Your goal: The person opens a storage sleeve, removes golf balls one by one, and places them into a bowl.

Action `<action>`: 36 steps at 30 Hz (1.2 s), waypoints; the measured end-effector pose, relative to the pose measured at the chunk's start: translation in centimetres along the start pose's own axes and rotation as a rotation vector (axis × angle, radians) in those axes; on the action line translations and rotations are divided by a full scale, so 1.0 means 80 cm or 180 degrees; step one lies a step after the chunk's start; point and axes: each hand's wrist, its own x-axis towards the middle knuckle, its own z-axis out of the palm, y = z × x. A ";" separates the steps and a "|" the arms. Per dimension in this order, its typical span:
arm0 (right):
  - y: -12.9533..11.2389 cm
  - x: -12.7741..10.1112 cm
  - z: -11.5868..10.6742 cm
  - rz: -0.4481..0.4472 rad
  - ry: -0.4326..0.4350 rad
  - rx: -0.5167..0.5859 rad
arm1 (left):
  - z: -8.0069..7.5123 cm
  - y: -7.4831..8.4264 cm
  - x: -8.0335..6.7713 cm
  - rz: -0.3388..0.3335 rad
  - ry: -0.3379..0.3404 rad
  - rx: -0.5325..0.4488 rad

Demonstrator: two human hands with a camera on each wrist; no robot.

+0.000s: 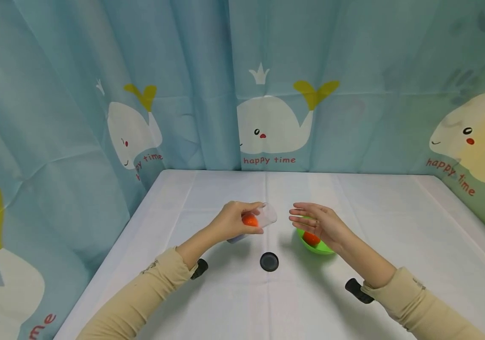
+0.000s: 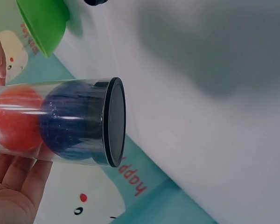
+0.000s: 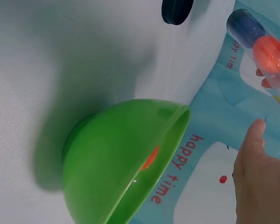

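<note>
Holding a clear tube [image 1: 254, 222] tilted above the table [image 1: 395, 226], the left hand [image 1: 231, 221] is wrapped around it; an orange ball [image 2: 16, 123] and a blue ball [image 2: 67, 128] are seen inside, black end cap down. The right hand [image 1: 321, 225] is kept flat and empty over a green bowl [image 3: 116, 158] with something orange in it. A black lid [image 1: 269, 261] is lying nearby.
</note>
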 end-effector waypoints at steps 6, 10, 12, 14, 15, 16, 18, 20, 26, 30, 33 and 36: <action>0.000 0.003 0.003 0.0034 0.0006 0.0073 | -0.006 0.005 0.007 0.0066 0.0007 0.0129; -0.001 0.006 0.007 0.0107 -0.0001 0.0135 | -0.010 0.010 0.013 0.0142 -0.0027 0.0296; -0.001 0.008 0.009 0.0151 -0.0005 0.0173 | -0.011 0.011 0.015 0.0185 -0.0072 0.0402; -0.002 0.009 0.011 0.0189 -0.0005 0.0210 | -0.011 0.013 0.018 0.0235 -0.0113 0.0507; -0.002 0.009 0.012 0.0204 -0.0004 0.0228 | -0.011 0.013 0.019 0.0264 -0.0134 0.0549; -0.002 0.009 0.013 0.0212 -0.0005 0.0249 | -0.011 0.014 0.020 0.0287 -0.0152 0.0599; -0.002 0.010 0.014 0.0225 -0.0008 0.0286 | -0.012 0.016 0.023 0.0318 -0.0186 0.0675; -0.002 0.010 0.013 0.0244 0.0002 0.0328 | -0.012 0.019 0.025 0.0330 -0.0202 0.0747; -0.002 0.011 0.015 0.0270 0.0009 0.0371 | -0.014 0.026 0.033 0.0374 -0.0298 0.0950; -0.001 0.011 0.019 0.0252 -0.0048 0.0405 | -0.017 0.032 0.036 0.0394 -0.0391 0.1085; 0.000 0.010 0.023 0.0251 -0.0086 0.0436 | -0.020 0.035 0.036 0.0369 -0.0461 0.1162; -0.001 0.010 0.025 0.0256 -0.0097 0.0424 | -0.023 0.038 0.036 0.0336 -0.0533 0.1299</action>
